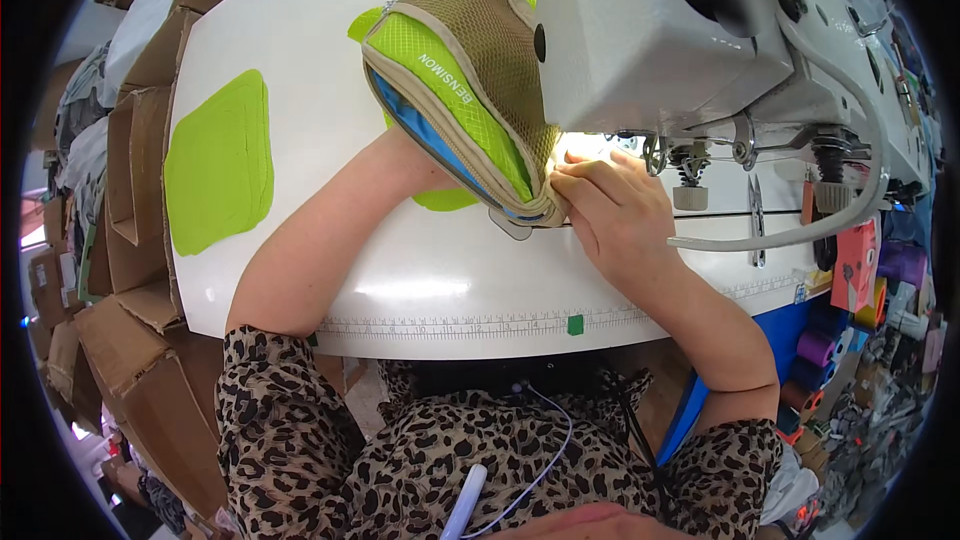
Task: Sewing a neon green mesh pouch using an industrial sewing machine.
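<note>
A half-made pouch [450,70] of lime-green fabric, brown mesh and beige binding stands tilted on the white sewing table, its near corner at the sewing machine [660,40]. A blue lining shows along its open zipper edge. My left hand [420,166] reaches behind and under the pouch, so its fingers are hidden. At the pouch's lower right corner, beside the lit needle area, my right hand [618,205] pinches the bound edge with curled fingers. The machine head hides part of the needle area. More lime-green fabric pokes out beneath and behind the pouch.
A stack of lime-green fabric pieces [225,165] lies on the table's left. Metal tweezers [757,220] rest right of the machine's presser area. A measuring tape strip [470,328] runs along the near edge. Cardboard boxes [140,350] crowd the left; thread spools [815,345] stand at right.
</note>
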### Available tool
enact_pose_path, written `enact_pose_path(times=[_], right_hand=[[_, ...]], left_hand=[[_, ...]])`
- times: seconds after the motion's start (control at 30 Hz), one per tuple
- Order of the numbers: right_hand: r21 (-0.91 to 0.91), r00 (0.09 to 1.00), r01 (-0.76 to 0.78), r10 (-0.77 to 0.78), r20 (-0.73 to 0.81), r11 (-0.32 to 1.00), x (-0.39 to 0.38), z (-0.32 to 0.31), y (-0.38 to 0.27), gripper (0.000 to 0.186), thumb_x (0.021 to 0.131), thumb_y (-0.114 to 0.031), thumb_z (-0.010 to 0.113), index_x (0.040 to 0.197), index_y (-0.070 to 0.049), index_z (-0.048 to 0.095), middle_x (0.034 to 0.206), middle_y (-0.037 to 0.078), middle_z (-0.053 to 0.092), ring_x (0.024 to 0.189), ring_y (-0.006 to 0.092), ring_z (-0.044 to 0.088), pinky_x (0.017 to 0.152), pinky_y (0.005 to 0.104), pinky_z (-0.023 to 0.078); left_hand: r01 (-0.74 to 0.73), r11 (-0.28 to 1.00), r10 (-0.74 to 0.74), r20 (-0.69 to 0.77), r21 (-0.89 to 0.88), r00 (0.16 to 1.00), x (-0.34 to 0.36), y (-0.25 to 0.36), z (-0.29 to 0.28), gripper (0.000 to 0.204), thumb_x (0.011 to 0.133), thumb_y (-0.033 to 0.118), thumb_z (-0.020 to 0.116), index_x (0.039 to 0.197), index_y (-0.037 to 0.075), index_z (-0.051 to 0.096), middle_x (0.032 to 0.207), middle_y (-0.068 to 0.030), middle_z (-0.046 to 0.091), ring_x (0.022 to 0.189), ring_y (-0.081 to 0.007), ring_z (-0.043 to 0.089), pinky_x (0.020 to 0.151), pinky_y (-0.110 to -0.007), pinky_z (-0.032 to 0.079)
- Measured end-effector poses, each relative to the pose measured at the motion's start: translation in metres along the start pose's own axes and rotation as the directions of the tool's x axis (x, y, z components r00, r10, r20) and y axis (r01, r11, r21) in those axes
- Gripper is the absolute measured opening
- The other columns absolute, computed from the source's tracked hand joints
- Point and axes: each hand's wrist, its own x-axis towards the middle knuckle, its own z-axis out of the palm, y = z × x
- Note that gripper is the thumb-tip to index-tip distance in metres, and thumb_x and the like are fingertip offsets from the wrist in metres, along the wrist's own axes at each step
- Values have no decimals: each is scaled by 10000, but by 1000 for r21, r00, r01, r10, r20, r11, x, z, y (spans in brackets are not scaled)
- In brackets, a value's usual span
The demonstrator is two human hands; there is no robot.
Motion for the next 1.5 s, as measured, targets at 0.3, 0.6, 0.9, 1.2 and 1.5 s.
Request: enact_pose_path(times=[0.3,0.6,0.9,1.2,1.5], right_hand=[[-2,998,51,-51,-48,999,2,17,-4,284,765,-39,727,1047,-27,699,1074,53,691,1002,207,684,950,367,553],[28,999,-15,13,43,999,-5,-3,1,240,810,-55,715,1049,-67,689,1046,26,687,1049,216,687,974,454,488],[141,988,-127,114,102,982,-3,-5,2,189,850,-52,672,1030,-103,702,1044,24,696,1147,237,659,992,516,435],[217,969,-215,181,167,952,1,-7,13,192,833,-26,674,1005,-98,722,1033,44,712,1089,228,681,918,414,473],[44,995,45,-41,-89,998,-3,11,7,324,766,-9,728,1089,-15,707,1085,96,715,976,261,696,916,415,558]], left_hand=[[-56,982,51,34,181,998,-3,2,-10,608,867,306,765,1409,137,547,1408,-73,558,1292,-238,533,1111,-371,423],[-131,913,128,34,387,991,5,26,-4,626,853,258,788,1414,126,544,1401,-72,569,1269,-227,561,1074,-357,470],[-197,813,196,60,548,979,-14,43,6,647,839,211,811,1418,115,540,1395,-71,580,1247,-215,589,1037,-343,516],[-240,816,297,-25,526,955,-14,44,4,560,788,243,851,1284,103,632,1251,-73,646,1168,-229,613,980,-360,513],[-133,775,204,-45,618,978,-16,35,-1,575,843,338,788,1351,139,606,1389,-91,586,1288,-281,539,1105,-407,426]])
